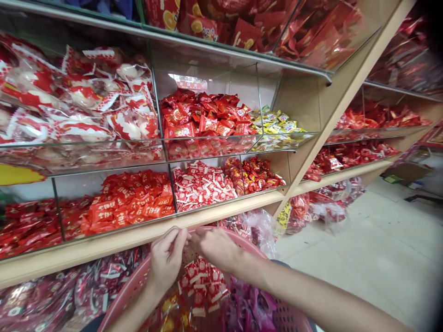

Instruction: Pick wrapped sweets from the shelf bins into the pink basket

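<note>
Both hands are close together above the far rim of a pink perforated plastic basket [114, 308]. My left hand [168, 258] is closed, its thumb pressed against the fingers. My right hand [215, 249] is curled with its knuckles up, its fingertips nearly meeting the left ones. Whatever is between the fingers is hidden. Below the hands, inside the basket, lie small red-and-white wrapped candies [202, 283]. Purple wrapped candies [247, 304] lie at the right, and yellow-and-clear packets [171, 313] at the near left.
A shelf [221, 208] with glass dividers stands in front, holding red-and-white candies [204, 184], orange-red packets [129, 200] and yellow packets [277, 122]. Clear bags of candy [38, 299] sit beneath it. More bagged candy [321, 205] rests on the tiled floor [374, 249] at right.
</note>
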`<action>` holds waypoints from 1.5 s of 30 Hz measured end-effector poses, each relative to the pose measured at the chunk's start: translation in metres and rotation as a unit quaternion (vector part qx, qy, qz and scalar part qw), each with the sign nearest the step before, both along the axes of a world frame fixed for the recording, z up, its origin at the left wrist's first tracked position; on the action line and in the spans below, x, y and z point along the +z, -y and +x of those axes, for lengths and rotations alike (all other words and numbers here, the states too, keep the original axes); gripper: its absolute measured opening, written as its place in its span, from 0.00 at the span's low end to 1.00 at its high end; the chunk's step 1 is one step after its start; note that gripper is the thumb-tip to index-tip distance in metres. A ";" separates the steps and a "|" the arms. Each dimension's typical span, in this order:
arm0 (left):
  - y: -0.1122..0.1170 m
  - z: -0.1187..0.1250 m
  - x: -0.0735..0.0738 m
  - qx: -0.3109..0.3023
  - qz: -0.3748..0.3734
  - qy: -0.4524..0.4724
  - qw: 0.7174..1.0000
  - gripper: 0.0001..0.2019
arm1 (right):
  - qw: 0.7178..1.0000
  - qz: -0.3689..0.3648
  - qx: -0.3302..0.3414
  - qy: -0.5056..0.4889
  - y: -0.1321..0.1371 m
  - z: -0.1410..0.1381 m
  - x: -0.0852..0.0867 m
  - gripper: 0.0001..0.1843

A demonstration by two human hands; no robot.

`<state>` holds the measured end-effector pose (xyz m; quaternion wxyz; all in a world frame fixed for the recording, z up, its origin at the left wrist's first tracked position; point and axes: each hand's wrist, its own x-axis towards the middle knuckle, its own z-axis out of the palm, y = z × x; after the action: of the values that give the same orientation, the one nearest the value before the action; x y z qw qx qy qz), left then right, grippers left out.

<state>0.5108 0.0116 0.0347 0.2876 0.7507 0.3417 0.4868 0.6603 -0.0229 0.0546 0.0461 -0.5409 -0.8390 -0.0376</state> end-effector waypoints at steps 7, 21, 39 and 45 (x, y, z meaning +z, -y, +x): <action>-0.001 -0.006 0.008 0.027 -0.008 0.057 0.998 0.16 | 0.970 0.119 -0.192 -0.086 -0.063 0.071 0.077 0.14; -0.001 -0.001 -0.003 -0.017 -0.024 0.044 0.999 0.16 | 0.946 0.064 -0.317 -0.030 -0.130 0.089 0.085 0.18; 0.004 0.014 -0.003 -0.127 -0.216 0.147 0.957 0.15 | 0.669 -0.210 -0.123 -0.703 0.025 0.027 0.003 0.21; 0.004 0.018 -0.003 -0.088 -0.209 0.093 0.969 0.13 | 0.672 -0.198 -0.119 -0.704 0.022 0.026 -0.012 0.21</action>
<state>0.5285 0.0073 0.0316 0.5103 0.6525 0.3404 0.4449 0.6865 -0.0452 0.0428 0.5100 -0.4990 -0.4741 0.5159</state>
